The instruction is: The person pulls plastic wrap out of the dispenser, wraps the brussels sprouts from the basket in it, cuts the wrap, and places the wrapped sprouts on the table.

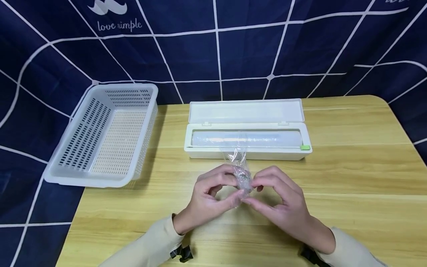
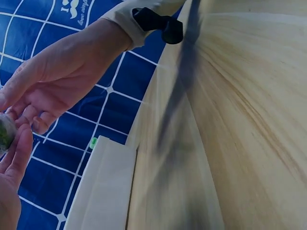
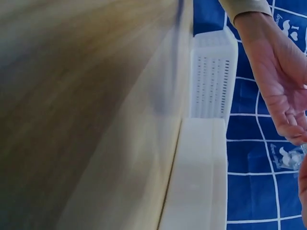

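Observation:
A small rounded bundle wrapped in cling film (image 1: pixel 245 182) hangs between both hands above the table; green shows through the film in the left wrist view (image 2: pixel 5 134), but its contents cannot be made out. My left hand (image 1: pixel 213 191) pinches it from the left with thumb and fingers. From the right, my right hand (image 1: pixel 283 202) pinches the film at its edge, fingertips close to the left ones. A gathered strip of film (image 1: pixel 236 155) runs from the bundle back to the film roll (image 1: pixel 267 139). That roll lies in a white dispenser box (image 1: pixel 247 154) with its lid raised.
A white perforated basket (image 1: pixel 136 163) stands at the table's left side. The box has a green slider (image 1: pixel 305 147) at its right front corner. Behind the wooden table (image 1: pixel 360 163) hangs a dark blue cloth (image 1: pixel 186 55) with white lines.

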Demonstrator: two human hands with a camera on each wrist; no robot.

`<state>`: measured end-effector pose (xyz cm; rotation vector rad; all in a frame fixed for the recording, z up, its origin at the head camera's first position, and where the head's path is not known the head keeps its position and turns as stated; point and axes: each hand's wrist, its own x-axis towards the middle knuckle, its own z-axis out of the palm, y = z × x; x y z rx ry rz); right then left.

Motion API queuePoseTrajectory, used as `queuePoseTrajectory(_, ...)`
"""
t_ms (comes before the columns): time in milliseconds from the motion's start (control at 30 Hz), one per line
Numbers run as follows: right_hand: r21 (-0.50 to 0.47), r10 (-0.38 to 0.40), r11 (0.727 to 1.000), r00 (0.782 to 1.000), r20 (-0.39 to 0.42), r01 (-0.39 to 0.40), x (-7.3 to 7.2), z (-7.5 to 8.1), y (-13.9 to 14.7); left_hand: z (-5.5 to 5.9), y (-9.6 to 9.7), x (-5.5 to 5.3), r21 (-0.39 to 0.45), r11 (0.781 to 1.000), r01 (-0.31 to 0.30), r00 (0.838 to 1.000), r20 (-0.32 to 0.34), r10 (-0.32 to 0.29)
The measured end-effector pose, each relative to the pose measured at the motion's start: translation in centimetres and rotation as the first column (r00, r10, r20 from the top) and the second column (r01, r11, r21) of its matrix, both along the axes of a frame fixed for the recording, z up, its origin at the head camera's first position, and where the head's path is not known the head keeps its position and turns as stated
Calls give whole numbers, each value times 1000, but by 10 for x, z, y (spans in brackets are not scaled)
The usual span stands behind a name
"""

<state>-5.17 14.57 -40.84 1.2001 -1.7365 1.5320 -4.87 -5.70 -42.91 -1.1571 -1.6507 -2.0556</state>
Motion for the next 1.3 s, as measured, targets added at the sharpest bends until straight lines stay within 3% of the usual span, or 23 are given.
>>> queuePoseTrajectory(333,-68,20,998,999,30,-18,-1,-2,4,-3,1,-1,-32,999,-4,999,-43,2)
queuePoseTrajectory(467,-69,32,997,996,84,-26,0,-1,4,-3,3,-1,-23,1000,-10,998,-60,9)
queuePoseTrajectory(633,-71,54,997,985,164,-43,2,-2,3,0,2,1,-27,1000,-6,999,-35,5)
queuePoseTrajectory(867,-38,7,999,948,319,6,7,-1,5,3,0,3,-74,997,-26,1000,-10,25)
queuePoseTrajectory(1000,-29,3,1000,913,407,9,10,4,6,4,-2,5,-89,995,-42,999,3,42)
queuePoseTrajectory(1133,-28,11,1000,877,480,3,12,8,7,5,-1,5,-98,993,-61,998,-33,58)
queuePoseTrajectory(1300,-60,50,998,870,491,-23,12,10,6,4,0,3,-62,997,-38,998,-46,35)
